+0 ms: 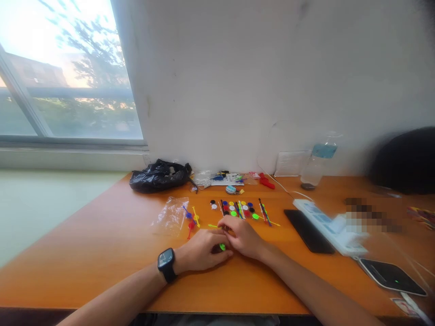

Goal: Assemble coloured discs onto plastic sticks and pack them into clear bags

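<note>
My left hand [205, 250], with a black watch on its wrist, is curled around a small green round plastic piece [222, 246]. Its fingertips meet those of my right hand [243, 237], which are pinched together over something I cannot make out. A yellow-green pointed tip [212, 226] shows just left of the right fingers; what it belongs to is hidden. Beyond the hands lie several small coloured discs [231, 208] and thin arrow-like sticks [265, 212]. To the left are disc-and-arrow pieces, including a blue one [189, 215], a yellow one [196, 218] and a red one [191, 225].
A clear plastic bag [171, 215] and a black plastic bag [159, 176] lie at left. Along the wall are small packets [227, 179] and a red object [267, 181]. At right are a bottle [317, 165], a black phone-like slab [308, 231], a power strip [326, 226] and a dark pad [392, 276].
</note>
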Motion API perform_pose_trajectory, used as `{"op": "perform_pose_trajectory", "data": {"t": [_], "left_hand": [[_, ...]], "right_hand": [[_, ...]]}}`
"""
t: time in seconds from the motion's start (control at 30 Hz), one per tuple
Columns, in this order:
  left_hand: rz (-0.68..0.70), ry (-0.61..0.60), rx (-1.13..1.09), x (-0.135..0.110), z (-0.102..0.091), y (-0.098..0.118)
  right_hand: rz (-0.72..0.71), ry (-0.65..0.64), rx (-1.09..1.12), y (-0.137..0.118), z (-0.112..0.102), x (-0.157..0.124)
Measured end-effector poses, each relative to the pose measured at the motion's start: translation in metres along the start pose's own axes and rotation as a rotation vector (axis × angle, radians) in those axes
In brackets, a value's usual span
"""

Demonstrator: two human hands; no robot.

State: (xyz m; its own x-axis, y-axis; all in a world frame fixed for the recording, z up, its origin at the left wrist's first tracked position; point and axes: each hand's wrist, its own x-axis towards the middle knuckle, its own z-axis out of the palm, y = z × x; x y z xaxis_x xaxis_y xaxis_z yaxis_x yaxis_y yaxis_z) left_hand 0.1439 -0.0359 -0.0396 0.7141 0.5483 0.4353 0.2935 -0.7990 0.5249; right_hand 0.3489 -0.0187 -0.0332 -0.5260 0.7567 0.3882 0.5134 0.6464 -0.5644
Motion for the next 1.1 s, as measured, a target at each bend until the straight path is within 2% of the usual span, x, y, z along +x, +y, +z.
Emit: {"op": "perform_pose_trajectory", "data": {"t": [0.37,0.63,0.87,1.0,1.1], "left_hand": [[-0.034,-0.067,-0.050,-0.002,0.004,-0.010],[-0.116,-0.150,-0.009,-0.003,0.002,-0.010],[-0.231,-0.040,0.036,0.000,0.000,-0.005],[-0.249,-0.011,-0.074,0.002,-0.010,0.003],[-0.266,0.076,-0.196,0.004,-0.011,0.000]], "right_hand": [[-0.021,0.013,-0.013,0.000,0.000,0.000],[-0.061,0.001,-0.027,0.000,-0.002,0.000],[-0.090,0.079,-0.019,0.004,-0.001,0.001],[-0.075,0.147,-0.025,0.008,0.000,0.002],[-0.053,0.175,0.002,0.008,0.000,0.002]]}}
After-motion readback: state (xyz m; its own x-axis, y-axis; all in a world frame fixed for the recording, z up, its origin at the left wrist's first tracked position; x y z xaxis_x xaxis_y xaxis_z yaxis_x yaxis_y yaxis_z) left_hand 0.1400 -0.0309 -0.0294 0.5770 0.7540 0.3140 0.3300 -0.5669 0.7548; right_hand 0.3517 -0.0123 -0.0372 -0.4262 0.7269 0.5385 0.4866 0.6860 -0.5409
